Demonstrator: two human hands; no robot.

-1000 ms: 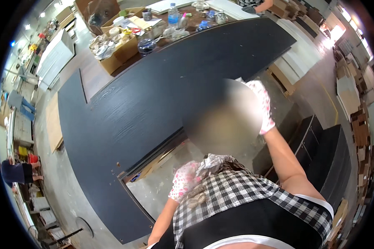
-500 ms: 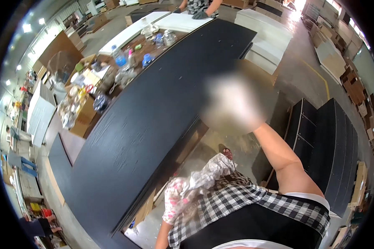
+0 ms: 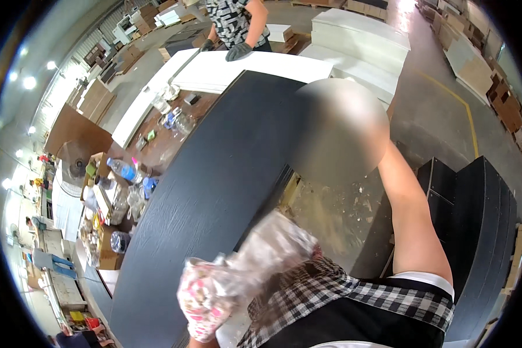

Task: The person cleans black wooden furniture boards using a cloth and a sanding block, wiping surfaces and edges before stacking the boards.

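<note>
A crumpled sheet [image 3: 272, 246] is grasped by the fingers of the left hand [image 3: 203, 298], between checked apron [image 3: 298, 293] and black board [image 3: 214, 174]. The right hand [image 3: 354, 107] is blurred beside the board; its fingers' state cannot be determined. Beyond, a white panel [image 3: 284, 65] is touched by a co-worker's hand [image 3: 239, 51].

Right hand [image 3: 354, 116] lost in a blur; can't tell its pose or whether it's holding anything. Same blur hides part of the dark panel's [image 3: 214, 162] right edge; panel's near end cropped at bottom. Left hand [image 3: 203, 296] grips crumpled plastic [image 3: 272, 243], both motion-smeared, wrist cropped. Co-worker [image 3: 238, 23] cut off at top.
</note>
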